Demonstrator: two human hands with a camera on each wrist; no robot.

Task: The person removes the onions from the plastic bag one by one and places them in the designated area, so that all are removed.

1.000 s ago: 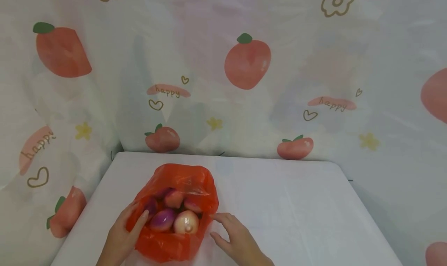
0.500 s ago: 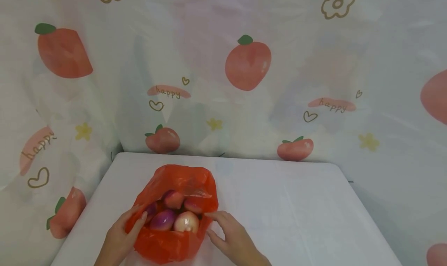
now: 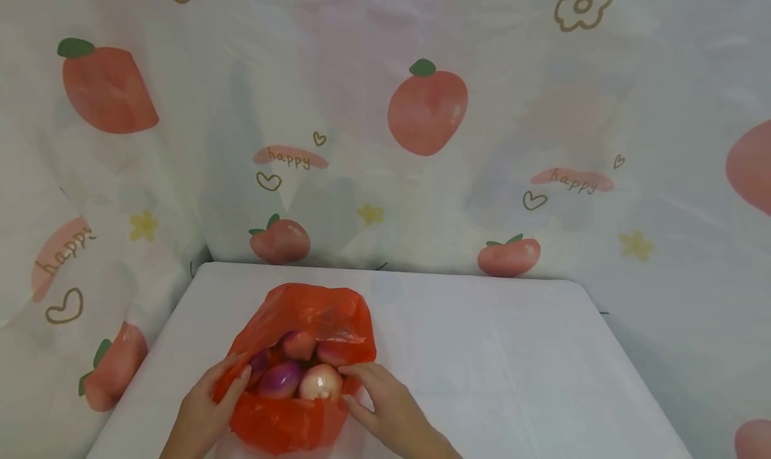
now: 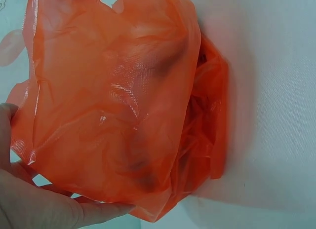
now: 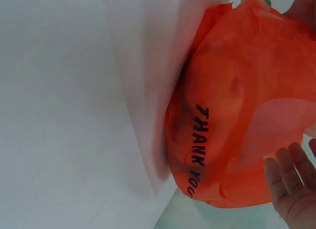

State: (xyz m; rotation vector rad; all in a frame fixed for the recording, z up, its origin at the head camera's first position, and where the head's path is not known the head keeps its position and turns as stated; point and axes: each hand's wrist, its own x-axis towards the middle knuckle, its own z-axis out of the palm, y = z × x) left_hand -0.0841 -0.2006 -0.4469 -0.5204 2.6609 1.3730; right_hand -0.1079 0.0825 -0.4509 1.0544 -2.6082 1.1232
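A red plastic bag (image 3: 283, 422) stands with its mouth spread open near the table's front. Inside it lie several purple onions (image 3: 280, 379) and a paler, shiny one (image 3: 321, 382). My left hand (image 3: 207, 395) holds the bag's left rim, thumb on the inner side and fingers outside. At the right rim, my right hand (image 3: 385, 402) has its fingertips just over the edge, close to the pale onion. In the right wrist view the fingers (image 5: 291, 174) are nearly straight against the bag. Both wrist views show only the bag's outside, one side printed with black letters.
The white table (image 3: 482, 358) extends to the right of the bag and behind it. A pale curtain (image 3: 385, 178) printed with peaches surrounds the table at the back and sides.
My right hand has moved left, from beside the bag to over its right rim near the pale onion. The left hand stays at the left rim, shifted only slightly.
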